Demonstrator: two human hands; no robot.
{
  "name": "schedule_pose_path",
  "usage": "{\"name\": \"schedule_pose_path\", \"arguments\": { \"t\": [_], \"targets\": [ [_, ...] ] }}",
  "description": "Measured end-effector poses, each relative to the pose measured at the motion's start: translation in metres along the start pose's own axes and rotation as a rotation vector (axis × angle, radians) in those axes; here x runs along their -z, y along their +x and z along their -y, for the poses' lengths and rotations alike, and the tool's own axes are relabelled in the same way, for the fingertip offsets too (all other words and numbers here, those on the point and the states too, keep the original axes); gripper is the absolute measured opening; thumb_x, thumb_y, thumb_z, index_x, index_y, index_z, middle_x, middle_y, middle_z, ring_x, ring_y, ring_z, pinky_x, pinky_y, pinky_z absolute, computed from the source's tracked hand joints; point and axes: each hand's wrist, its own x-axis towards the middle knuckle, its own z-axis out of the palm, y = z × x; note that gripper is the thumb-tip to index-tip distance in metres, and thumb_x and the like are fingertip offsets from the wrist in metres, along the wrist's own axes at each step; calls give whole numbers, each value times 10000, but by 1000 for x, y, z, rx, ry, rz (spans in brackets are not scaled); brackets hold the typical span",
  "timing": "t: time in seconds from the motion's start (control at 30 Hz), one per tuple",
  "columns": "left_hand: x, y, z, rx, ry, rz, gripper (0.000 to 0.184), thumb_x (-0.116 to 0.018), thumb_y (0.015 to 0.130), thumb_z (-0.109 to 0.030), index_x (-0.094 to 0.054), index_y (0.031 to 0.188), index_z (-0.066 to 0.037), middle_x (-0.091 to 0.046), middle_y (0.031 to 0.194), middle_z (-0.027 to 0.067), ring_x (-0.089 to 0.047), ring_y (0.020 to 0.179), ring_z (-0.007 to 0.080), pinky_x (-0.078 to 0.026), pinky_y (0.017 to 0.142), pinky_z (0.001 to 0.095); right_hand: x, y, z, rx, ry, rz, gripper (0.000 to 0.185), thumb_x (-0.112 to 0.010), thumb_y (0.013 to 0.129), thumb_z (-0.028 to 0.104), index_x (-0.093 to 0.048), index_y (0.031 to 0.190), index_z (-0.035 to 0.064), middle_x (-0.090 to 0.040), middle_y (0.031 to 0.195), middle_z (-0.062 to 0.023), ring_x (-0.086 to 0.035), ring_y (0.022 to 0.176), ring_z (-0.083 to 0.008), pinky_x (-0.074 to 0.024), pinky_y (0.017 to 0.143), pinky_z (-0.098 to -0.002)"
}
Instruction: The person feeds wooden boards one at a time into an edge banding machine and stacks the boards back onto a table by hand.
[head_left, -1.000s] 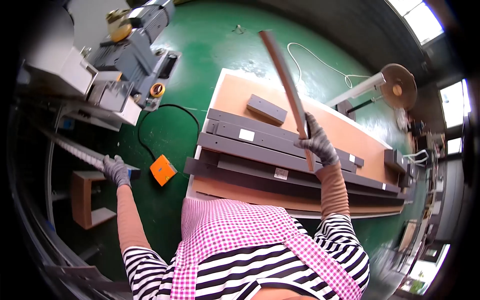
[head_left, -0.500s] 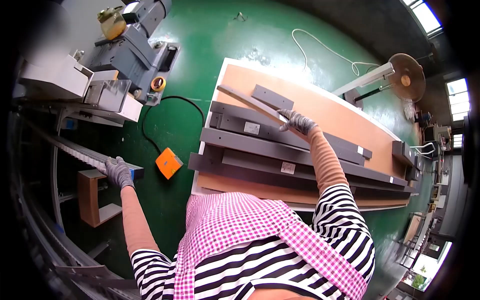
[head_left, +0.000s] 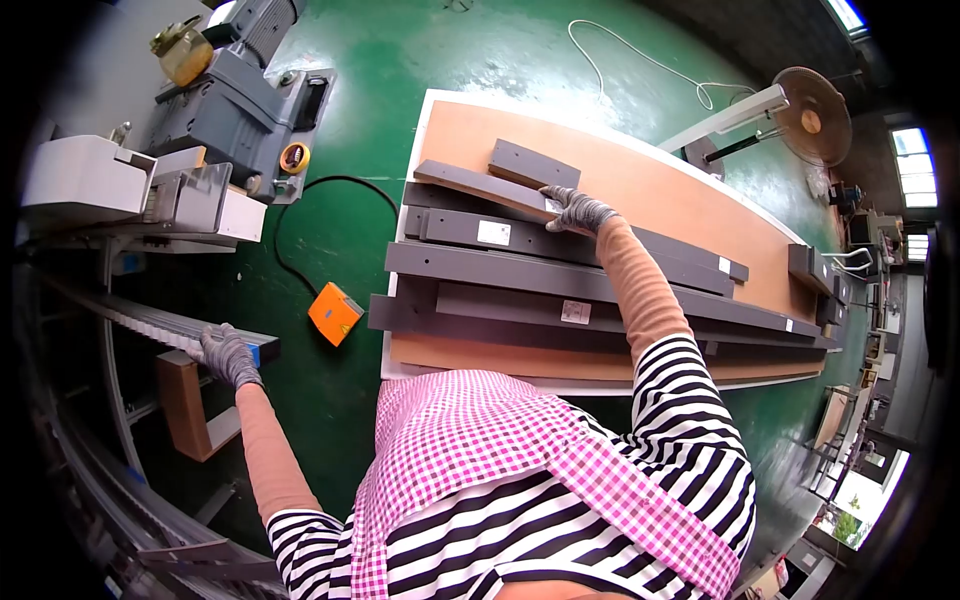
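My right hand (head_left: 580, 212), in a grey knit glove, is closed around a long grey board (head_left: 485, 188) with a brown edge. That board lies over a stack of grey boards (head_left: 520, 270), some with white labels. A short grey board (head_left: 535, 162) lies just beyond it. My left hand (head_left: 228, 357), also gloved, grips the end of a roller conveyor rail (head_left: 150, 318). A blue piece shows at the rail's tip, beside my fingers. My palms and the undersides of both grips are hidden.
The boards rest on a large brown panel with white edges (head_left: 420, 135). An orange foot pedal box (head_left: 335, 314) with a black cable lies on the green floor. A grey motor unit (head_left: 225, 110) stands at left, a fan (head_left: 812, 115) at far right. A brown-sided frame (head_left: 185, 405) sits below the rail.
The board in my right hand has come down, from slanting across the stack to lying nearly along it. My left hand stays on the rail. The view has shifted slightly.
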Motion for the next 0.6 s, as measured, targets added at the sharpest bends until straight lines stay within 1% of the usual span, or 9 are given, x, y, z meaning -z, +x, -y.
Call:
{"name": "schedule_pose_path", "arguments": {
  "t": [0.07,0.1,0.17,0.2,0.3,0.43,0.47,0.53,0.6],
  "targets": [
    [-4,4,5,2,3,-18,515,-637,878,-310,-534,1322,-69,-210,1525,227,-451,1283,386,-410,1057,414,0,5,-3,-7,43,-75,800,-822,683,84,-467,1399,118,-532,1379,-127,-441,1325,-284,-331,1096,-349],
    [-4,4,6,-5,-8,-7,524,-635,879,-310,-525,1333,-70,-207,1527,227,-451,1283,385,-409,1057,414,1,9,-5,-1,40,-77,800,-822,683,84,-467,1399,118,-532,1379,-127,-441,1325,-284,-331,1096,-349],
    [-7,6,8,-6,-21,0,534,-633,881,-310,-517,1343,-71,-203,1529,227,-451,1283,385,-409,1057,414,2,16,-11,-63,28,-80,781,-811,714,95,-460,1409,157,-519,1393,-128,-436,1331,-289,-344,1091,-364],
    [-6,5,7,-2,-13,4,522,-631,882,-302,-520,1338,-74,-196,1531,226,-452,1283,385,-411,1055,415,2,20,-14,-58,25,-78,781,-811,714,95,-460,1409,157,-519,1393,-128,-436,1331,-289,-344,1091,-364],
    [-2,1,3,8,-23,13,500,-628,882,-287,-530,1326,-80,-182,1535,225,-455,1281,384,-416,1050,416,1,33,-27,-47,-37,-116,762,-798,739,99,-458,1412,213,-525,1387,-122,-439,1328,-301,-353,1095,-382],
    [-1,0,1,18,-67,30,465,-624,876,-263,-549,1300,-87,-160,1540,228,-456,1279,386,-424,1041,420,5,53,-41,-95,-48,-176,802,-825,696,82,-481,1394,276,-534,1369,-145,-455,1313,-313,-380,1082,-386],
    [-1,1,2,19,-66,27,462,-623,876,-257,-551,1298,-84,-160,1539,231,-454,1280,388,-422,1044,418,6,57,-43,-91,-52,-167,802,-825,696,82,-481,1394,276,-534,1369,-145,-455,1313,-313,-380,1082,-386],
    [-1,2,3,20,-65,20,455,-623,875,-245,-553,1293,-78,-160,1537,237,-450,1284,391,-418,1051,414,7,62,-36,-186,-245,-304,804,-831,681,75,-498,1378,297,-540,1352,-165,-493,1276,-326,-398,1071,-396],
    [0,0,0,30,-54,24,446,-621,877,-232,-555,1287,-71,-168,1533,242,-444,1288,393,-409,1062,410,8,66,-35,-185,-316,-338,788,-838,671,98,-518,1358,314,-542,1346,-160,-506,1256,-341,-413,1059,-401]
  ]
}}
